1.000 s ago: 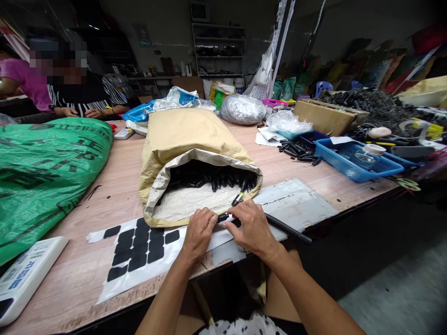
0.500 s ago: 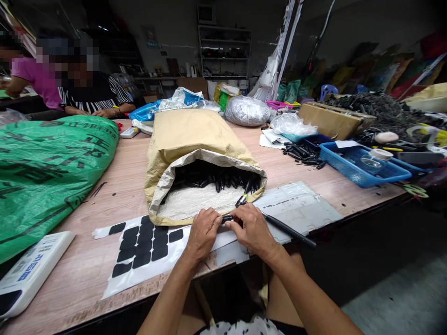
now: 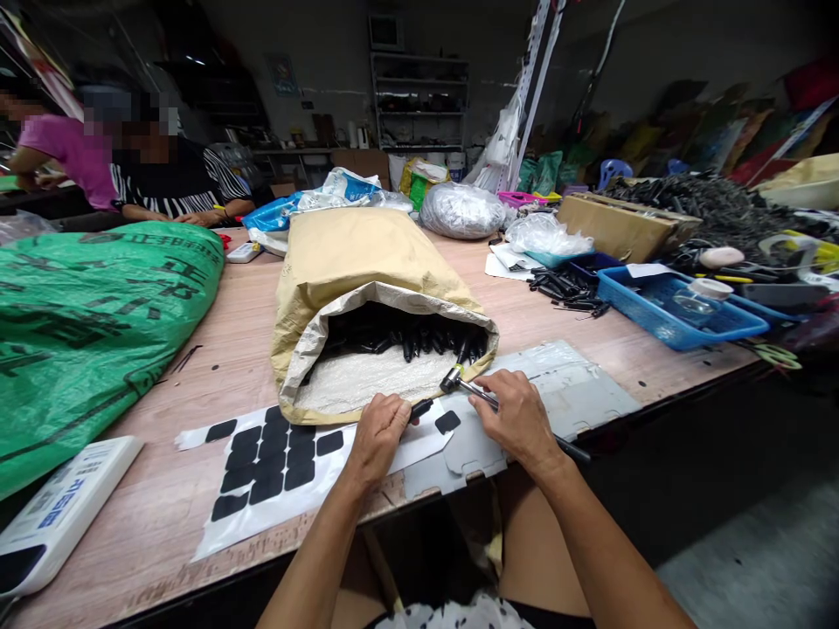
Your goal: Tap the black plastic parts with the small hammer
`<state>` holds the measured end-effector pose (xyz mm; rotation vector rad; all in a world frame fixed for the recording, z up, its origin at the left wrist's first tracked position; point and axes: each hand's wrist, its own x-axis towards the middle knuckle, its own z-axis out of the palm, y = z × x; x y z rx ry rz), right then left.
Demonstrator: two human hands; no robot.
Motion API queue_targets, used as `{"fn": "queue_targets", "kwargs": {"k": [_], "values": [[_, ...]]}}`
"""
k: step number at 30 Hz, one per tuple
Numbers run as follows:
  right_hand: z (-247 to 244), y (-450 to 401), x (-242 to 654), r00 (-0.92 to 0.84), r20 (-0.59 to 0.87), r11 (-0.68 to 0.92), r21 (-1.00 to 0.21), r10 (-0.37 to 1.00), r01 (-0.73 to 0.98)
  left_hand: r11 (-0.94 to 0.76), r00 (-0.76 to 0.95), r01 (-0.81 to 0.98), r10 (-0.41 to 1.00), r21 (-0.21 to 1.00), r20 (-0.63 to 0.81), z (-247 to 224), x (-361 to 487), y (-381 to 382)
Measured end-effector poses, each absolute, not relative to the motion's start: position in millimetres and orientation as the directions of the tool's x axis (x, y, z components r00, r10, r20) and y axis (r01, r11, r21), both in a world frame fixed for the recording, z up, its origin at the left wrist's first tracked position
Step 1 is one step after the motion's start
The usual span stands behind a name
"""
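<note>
My left hand (image 3: 378,434) is closed on a small black cylindrical piece (image 3: 421,408), whose end sticks out past the fingertips. To its right, my right hand (image 3: 517,416) grips the shaft of a small hammer (image 3: 451,379) with a metal head and a long black handle. The hammer head lies at the mouth of an open tan sack (image 3: 386,249), where several similar black pieces (image 3: 419,339) show inside. Beneath my hands, a white sheet of black square stickers (image 3: 301,463) lies partly over a grey board (image 3: 564,384).
A green printed sack (image 3: 98,323) and a white device (image 3: 72,515) stand on the left. Blue trays (image 3: 682,323), loose black parts (image 3: 567,288) and a cardboard box (image 3: 616,227) sit on the right. Two people are seated across at the far left, one in striped sleeves (image 3: 223,179).
My right hand has left the black piece and moved right onto the hammer shaft. A black square on the sheet between my hands is now uncovered. My left hand has stayed put.
</note>
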<state>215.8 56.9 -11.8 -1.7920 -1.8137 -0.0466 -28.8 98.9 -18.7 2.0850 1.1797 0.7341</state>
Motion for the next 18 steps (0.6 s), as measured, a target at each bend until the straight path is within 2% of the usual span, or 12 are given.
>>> {"fn": "queue_targets", "kwargs": {"k": [10,18], "values": [[-27,53,205,0.08,0.46,0.005,-0.181,0.884,0.984,-0.399,0.428,0.52,0.887,0.755,0.174,-15,-26,97],[-30,51,206,0.072,0.464,0.006,-0.164,0.883,0.986,-0.395,0.398,0.488,0.894,0.778,0.204,-15,-26,96]]}}
